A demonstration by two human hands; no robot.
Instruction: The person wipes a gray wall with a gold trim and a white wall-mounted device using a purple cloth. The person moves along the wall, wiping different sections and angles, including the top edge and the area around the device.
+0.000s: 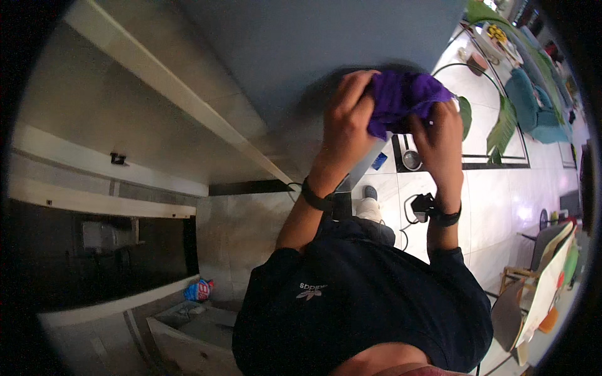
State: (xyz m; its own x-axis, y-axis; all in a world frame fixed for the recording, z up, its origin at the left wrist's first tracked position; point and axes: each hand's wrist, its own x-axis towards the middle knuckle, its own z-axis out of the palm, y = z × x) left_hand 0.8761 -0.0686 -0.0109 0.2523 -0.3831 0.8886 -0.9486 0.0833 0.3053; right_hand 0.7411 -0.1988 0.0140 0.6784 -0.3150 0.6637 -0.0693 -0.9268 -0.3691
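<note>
A crumpled purple cloth (pixel 407 96) is bunched up between my two hands, in front of a smooth blue-grey panel (pixel 324 42). My left hand (pixel 350 110) grips the cloth's left side, its fingers curled into the folds. On the right edge, my right hand (pixel 442 129) pinches the fabric, thumb bent inward. Part of the fingers is covered by the cloth. Whether the cloth touches the panel I cannot tell. A dark band circles each wrist, and a small black device (pixel 422 207) sits by the right one.
White-framed cabinetry (pixel 188 94) rises on the left. A plant's green leaves (pixel 501 124) hang at the right. Below lie a round metal strainer (pixel 411 160) and a blue packet (pixel 379 161) on the tiled floor (pixel 494 197). Farther right are a teal armchair (pixel 534 108) and a table with chairs (pixel 545 282).
</note>
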